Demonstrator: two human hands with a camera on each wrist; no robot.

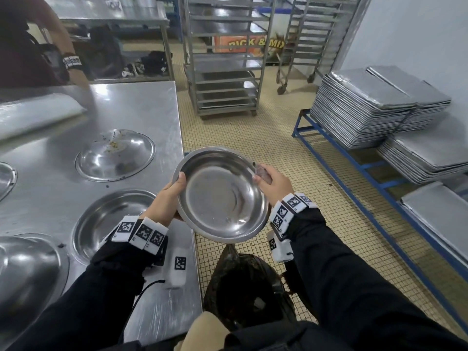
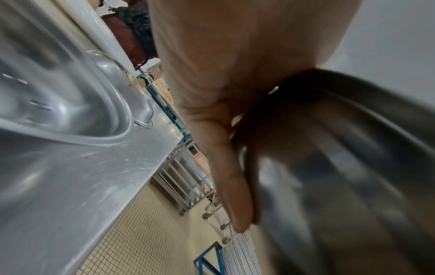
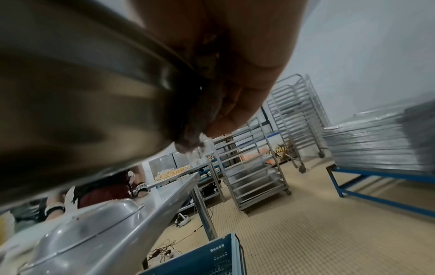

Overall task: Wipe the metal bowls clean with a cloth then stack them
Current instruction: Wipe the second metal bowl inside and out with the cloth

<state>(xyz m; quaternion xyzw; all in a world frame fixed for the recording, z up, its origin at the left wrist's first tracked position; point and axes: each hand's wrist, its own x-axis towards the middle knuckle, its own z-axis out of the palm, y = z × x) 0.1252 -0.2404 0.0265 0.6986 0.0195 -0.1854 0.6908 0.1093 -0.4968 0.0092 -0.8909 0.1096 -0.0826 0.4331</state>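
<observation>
I hold a shiny metal bowl (image 1: 220, 196) tilted toward me, out past the table's edge above a black bin bag (image 1: 243, 282). My left hand (image 1: 174, 191) grips its left rim, thumb over the edge; the left wrist view shows this hand (image 2: 223, 111) on the bowl (image 2: 341, 167). My right hand (image 1: 271, 181) pinches a damp greyish cloth (image 1: 262, 173) against the right rim. In the right wrist view the cloth (image 3: 195, 134) pokes out between the fingers (image 3: 235, 65) and the bowl (image 3: 82, 93). On the steel table (image 1: 141, 110) an upright bowl (image 1: 111, 221) sits near my left wrist.
An overturned bowl with crumbs (image 1: 115, 154) lies farther back, another overturned bowl (image 1: 27, 269) at the lower left. A second person (image 1: 30, 46) stands at the table's far left. Tray stacks (image 1: 367, 105) on a blue rack line the right; wheeled tray trolleys (image 1: 225, 59) stand behind.
</observation>
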